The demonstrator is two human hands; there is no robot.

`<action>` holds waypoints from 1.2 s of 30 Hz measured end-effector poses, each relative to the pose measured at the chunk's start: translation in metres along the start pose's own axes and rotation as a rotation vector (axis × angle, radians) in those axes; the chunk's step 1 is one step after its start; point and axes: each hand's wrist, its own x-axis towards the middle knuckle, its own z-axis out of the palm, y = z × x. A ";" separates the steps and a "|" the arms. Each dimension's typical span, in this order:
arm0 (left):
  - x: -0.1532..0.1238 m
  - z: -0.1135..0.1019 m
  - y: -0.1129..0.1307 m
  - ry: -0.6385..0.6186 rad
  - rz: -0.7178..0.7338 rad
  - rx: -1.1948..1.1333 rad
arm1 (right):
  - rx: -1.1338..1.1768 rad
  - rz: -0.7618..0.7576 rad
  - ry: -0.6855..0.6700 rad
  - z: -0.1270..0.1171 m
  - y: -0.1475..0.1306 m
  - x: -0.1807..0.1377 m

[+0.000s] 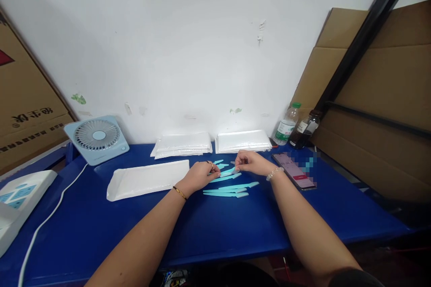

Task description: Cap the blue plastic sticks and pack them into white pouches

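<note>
Several turquoise eyebrow razors [225,194] with pale blade ends lie loosely together on the blue table. Just above them, my left hand [202,175] pinches one end of an eyebrow razor [228,172]. At the other end of that same razor are the closed fingertips of my right hand [251,162]. More razors lie behind and under my fingers, partly hidden. Left of my left hand rests a flat white padded envelope [148,180].
Against the wall stand two stacks of white envelopes [183,143] [243,141]. A blue fan [98,139] with a white cable is at the left, near a white case [23,206]. A phone [294,170], a water bottle [287,125] and a dark bottle [305,131] are at the right.
</note>
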 end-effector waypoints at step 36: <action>0.002 -0.002 -0.018 0.137 -0.119 0.314 | -0.238 0.051 0.185 -0.010 0.017 -0.003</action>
